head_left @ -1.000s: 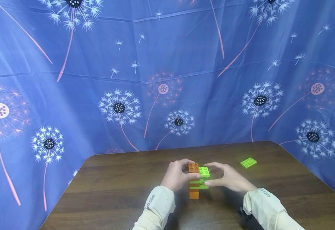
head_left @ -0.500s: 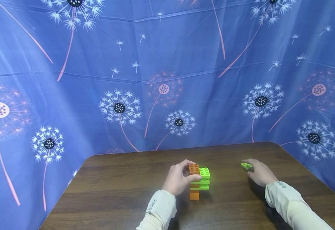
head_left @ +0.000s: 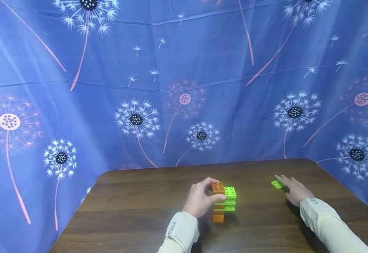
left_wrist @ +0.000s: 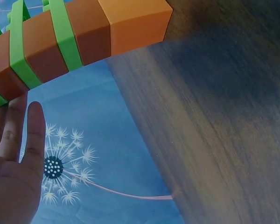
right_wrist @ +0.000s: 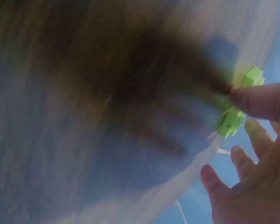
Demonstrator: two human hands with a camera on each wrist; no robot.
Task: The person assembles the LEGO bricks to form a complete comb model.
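A tower of orange bricks [head_left: 218, 189] and lime-green plates [head_left: 230, 192] stands on the table, the plates jutting out to its right. My left hand [head_left: 199, 199] grips its top section between thumb and fingers. In the left wrist view, the tower's orange bottom brick [left_wrist: 137, 25] shows with green layers [left_wrist: 67, 35] between the orange ones. Farther right, my right hand [head_left: 299, 192] pinches a loose lime-green studded plate [head_left: 277, 185]. The right wrist view shows the thumb against this green plate [right_wrist: 232, 119], other fingers spread below; the index finger is mostly hidden.
The brown wooden table [head_left: 133, 211] has rounded back corners. Behind it hangs a blue cloth [head_left: 234, 116] printed with dandelions. Much of the table surface is blurred in the right wrist view.
My right hand has left the tower's side and reached right to the loose green plate. The left hand keeps its grip on the tower. The head view has turned slightly left.
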